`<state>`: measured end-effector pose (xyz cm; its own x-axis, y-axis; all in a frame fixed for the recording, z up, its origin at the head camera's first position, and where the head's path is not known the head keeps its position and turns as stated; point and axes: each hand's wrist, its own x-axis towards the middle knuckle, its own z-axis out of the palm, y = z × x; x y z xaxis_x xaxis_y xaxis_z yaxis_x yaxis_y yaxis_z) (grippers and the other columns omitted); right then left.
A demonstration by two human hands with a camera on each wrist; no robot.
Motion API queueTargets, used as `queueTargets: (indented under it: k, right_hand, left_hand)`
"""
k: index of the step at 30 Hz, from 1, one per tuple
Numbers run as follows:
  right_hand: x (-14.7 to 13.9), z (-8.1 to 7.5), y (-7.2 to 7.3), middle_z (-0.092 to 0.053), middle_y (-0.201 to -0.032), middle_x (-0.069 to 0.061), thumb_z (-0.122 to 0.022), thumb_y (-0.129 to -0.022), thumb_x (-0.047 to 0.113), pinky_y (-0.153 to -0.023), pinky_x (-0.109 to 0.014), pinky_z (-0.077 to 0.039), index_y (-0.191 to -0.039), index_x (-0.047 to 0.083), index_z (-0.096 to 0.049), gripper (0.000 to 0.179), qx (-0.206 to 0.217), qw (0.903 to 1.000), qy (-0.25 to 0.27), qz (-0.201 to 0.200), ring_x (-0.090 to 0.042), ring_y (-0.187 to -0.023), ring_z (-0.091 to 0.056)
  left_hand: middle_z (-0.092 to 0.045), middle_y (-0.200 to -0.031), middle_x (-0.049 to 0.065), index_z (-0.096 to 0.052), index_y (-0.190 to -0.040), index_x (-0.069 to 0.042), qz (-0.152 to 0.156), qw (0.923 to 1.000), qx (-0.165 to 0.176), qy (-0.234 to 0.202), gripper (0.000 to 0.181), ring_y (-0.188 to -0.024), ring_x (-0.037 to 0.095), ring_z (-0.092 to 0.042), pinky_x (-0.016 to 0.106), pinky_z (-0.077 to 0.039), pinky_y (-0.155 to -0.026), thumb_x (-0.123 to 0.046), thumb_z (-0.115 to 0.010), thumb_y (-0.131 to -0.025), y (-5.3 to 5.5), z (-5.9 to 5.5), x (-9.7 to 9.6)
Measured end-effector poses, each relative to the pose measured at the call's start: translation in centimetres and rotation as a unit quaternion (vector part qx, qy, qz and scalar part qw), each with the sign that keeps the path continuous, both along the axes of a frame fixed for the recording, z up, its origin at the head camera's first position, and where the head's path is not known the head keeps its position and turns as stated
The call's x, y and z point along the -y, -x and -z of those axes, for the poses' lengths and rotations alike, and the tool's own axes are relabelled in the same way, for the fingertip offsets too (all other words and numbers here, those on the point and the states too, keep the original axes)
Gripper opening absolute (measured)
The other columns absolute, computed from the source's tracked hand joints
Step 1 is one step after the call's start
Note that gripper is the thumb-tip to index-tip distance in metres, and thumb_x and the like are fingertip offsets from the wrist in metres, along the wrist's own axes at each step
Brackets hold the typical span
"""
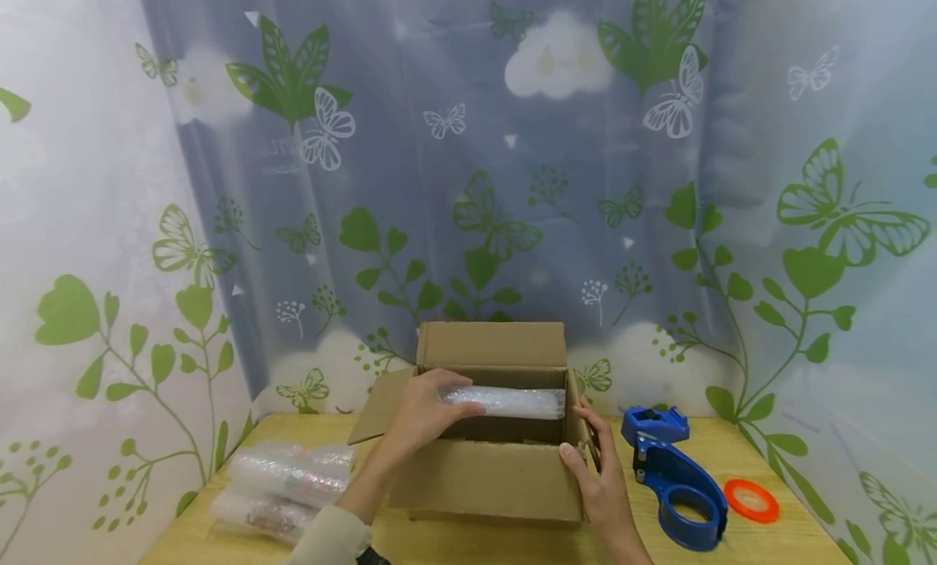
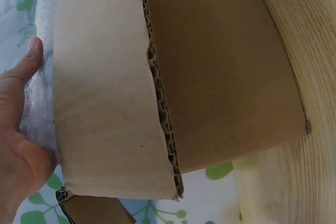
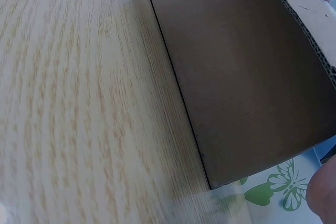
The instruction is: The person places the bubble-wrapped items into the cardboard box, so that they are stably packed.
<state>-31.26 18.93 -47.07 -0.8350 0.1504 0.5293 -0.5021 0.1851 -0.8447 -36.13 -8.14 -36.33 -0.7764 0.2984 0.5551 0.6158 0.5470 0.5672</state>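
My left hand (image 1: 432, 410) grips one end of a bubble-wrapped roll (image 1: 512, 402) and holds it lengthwise over the opening of a cardboard box (image 1: 498, 484). What the wrap contains cannot be made out. In the left wrist view, the thumb and part of the left hand (image 2: 18, 129) show beside the clear wrap (image 2: 39, 103), behind the box's front flap (image 2: 110, 87). My right hand (image 1: 602, 484) rests on the right side of the box, thumb at the front corner and fingers along the side. The right wrist view catches only a bit of the right hand (image 3: 323, 192).
Several bubble-wrapped bundles (image 1: 285, 484) lie left of the box. On the right are a blue tape dispenser (image 1: 659, 425), a blue handheld tape cutter (image 1: 684, 492) and an orange ring (image 1: 751, 500). The box's flaps stand open; a patterned curtain (image 1: 454, 183) hangs behind the wooden table (image 1: 410, 541).
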Motion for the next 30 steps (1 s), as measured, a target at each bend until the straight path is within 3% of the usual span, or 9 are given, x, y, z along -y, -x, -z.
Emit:
queueTargets:
  k: [9, 17, 25, 30]
  right_hand:
    - [0.0, 0.0, 0.0, -0.027, -0.17, 0.001, -0.063, -0.105, 0.022, -0.117, -0.078, -0.012, -0.152, 0.021, -0.046, 0.049, 0.003, 1.0, 0.0, 0.001, -0.036, -0.159, -0.014]
    - [0.0, 0.0, 0.1, -0.026, -0.171, -0.003, -0.062, -0.106, 0.022, -0.118, -0.077, -0.013, -0.152, 0.019, -0.045, 0.05, 0.003, 1.0, -0.002, -0.002, -0.035, -0.158, -0.015]
    - [0.1, -0.1, 0.0, -0.025, -0.171, -0.003, -0.061, -0.106, 0.022, -0.119, -0.076, -0.013, -0.153, 0.018, -0.044, 0.05, 0.008, 1.0, 0.0, -0.005, -0.035, -0.159, -0.014]
    - [0.1, -0.1, 0.0, -0.026, -0.171, -0.004, -0.061, -0.106, 0.017, -0.118, -0.076, -0.013, -0.152, 0.017, -0.044, 0.05, 0.008, 1.0, 0.003, -0.004, -0.035, -0.159, -0.014]
  left_hand:
    - [-0.076, -0.117, 0.006, -0.08, -0.114, -0.01, -0.004, 0.9997, 0.011, 0.024, 0.05, -0.115, 0.03, -0.068, 0.049, -0.055, -0.101, -0.044, -0.09, -0.078, 0.7, 0.3, -0.1]
    - [-0.076, -0.119, 0.008, -0.079, -0.114, -0.006, -0.011, 0.999, 0.023, 0.037, 0.052, -0.118, 0.032, -0.068, 0.049, -0.054, -0.103, -0.044, -0.089, -0.08, 1.1, 0.6, -0.1]
    - [-0.076, -0.115, 0.008, -0.08, -0.109, -0.009, -0.032, 0.9971, 0.024, 0.064, 0.047, -0.114, 0.032, -0.069, 0.049, -0.056, -0.099, -0.044, -0.09, -0.079, 1.4, 1.0, -0.1]
    - [-0.076, -0.111, 0.009, -0.08, -0.108, -0.007, -0.029, 0.9953, 0.022, 0.09, 0.046, -0.11, 0.033, -0.07, 0.047, -0.058, -0.094, -0.042, -0.09, -0.079, 1.4, 1.4, -0.2]
